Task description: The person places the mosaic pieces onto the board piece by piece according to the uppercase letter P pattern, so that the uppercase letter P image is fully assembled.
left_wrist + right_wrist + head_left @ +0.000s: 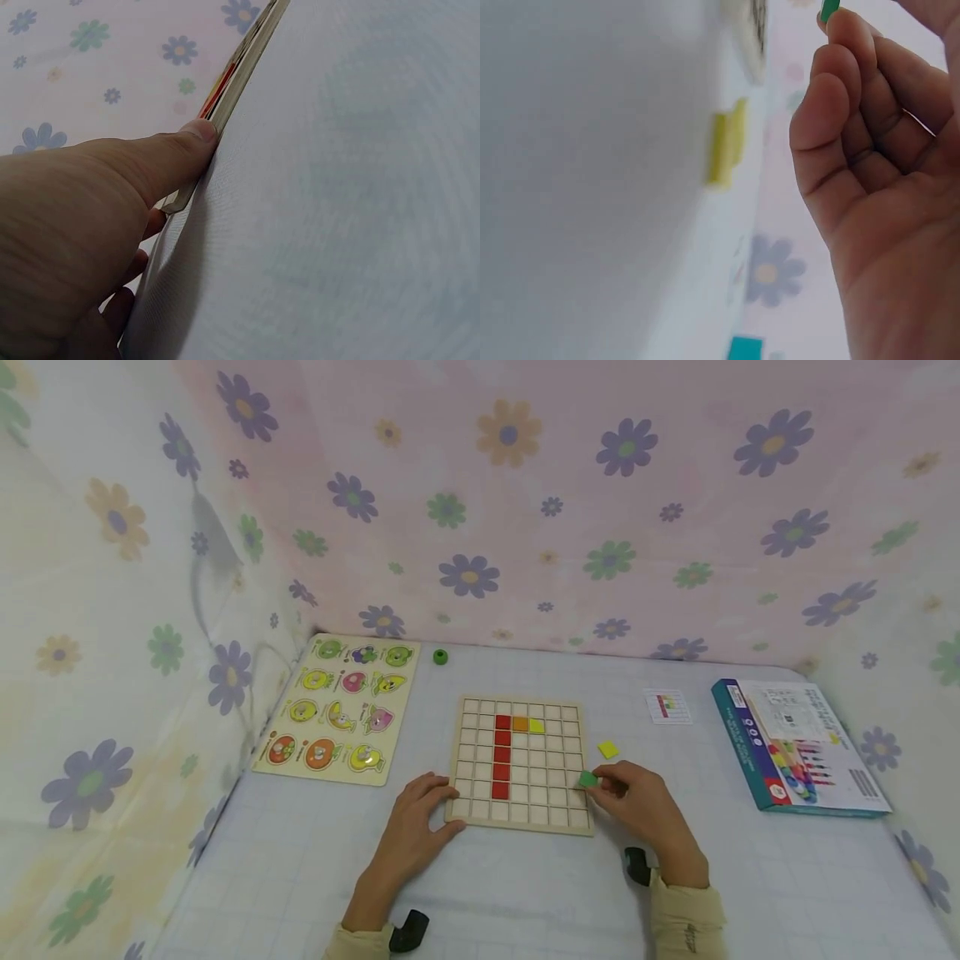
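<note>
A square wooden grid board lies in the middle of the table. On it, several red tiles form a column, with an orange tile and a yellow tile beside the top one. My left hand rests at the board's near left corner; the left wrist view shows its thumb straight against the edge. Between thumb and fingertips, my right hand pinches a green tile at the board's right edge. Just beyond that hand lies loose yellow tile material.
A fruit-picture board lies to the left. Behind the grid board sits a small green bead. A pattern card and a boxed set are on the right. Flowered cloth walls enclose the table.
</note>
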Motion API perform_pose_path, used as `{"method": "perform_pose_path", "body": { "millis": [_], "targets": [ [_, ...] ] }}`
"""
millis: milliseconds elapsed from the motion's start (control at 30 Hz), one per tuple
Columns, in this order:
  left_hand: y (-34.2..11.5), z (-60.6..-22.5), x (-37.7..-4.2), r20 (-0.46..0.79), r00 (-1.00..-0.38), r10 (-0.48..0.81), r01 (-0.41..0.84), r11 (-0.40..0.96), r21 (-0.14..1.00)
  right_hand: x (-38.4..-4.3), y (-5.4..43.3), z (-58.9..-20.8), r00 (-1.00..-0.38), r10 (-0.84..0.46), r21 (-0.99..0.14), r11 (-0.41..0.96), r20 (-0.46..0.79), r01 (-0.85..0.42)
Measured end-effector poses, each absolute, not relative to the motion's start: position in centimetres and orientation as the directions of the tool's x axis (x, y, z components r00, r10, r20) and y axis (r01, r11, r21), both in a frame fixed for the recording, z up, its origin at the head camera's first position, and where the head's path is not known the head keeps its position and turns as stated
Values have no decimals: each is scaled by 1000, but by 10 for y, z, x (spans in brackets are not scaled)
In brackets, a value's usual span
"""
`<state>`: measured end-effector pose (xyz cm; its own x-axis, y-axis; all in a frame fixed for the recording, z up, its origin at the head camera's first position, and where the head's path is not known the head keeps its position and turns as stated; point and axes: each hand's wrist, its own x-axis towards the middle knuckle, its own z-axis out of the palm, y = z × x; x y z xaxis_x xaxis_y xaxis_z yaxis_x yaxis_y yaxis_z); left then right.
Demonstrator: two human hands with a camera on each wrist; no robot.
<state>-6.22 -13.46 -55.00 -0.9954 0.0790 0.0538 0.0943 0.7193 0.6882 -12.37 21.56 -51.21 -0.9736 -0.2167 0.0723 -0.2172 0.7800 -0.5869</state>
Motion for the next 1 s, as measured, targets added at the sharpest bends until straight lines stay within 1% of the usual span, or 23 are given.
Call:
{"method": "perform_pose_path", "body": {
  "millis": [100,233,367,600,733,867,1000],
  "targets": [
    [-135,-550,-62,52,-996,79,93,721,687,-130,206,-505,-961,-256,-580,769,105,-268],
    [-136,-550,-62,57,-996,75,93,718,690,-139,192,-497,-945,-308,-592,743,110,-311],
    [-135,-551,-62,60,-995,76,96,715,693,-148,179,-495,-935,-344,-603,728,88,-325],
    [-134,-551,-63,57,-995,80,97,718,689,-159,164,-497,-926,-371,-602,725,68,-334],
    [-134,-550,-62,58,-995,78,96,717,690,-163,155,-498,-915,-398,-584,730,61,-356],
    [-134,-548,-62,60,-995,75,96,716,692,-169,145,-500,-895,-440,-545,734,75,-406],
    [-133,-548,-62,57,-995,77,95,710,697,-176,135,-504,-883,-468,-495,757,44,-426]
  ]
}}
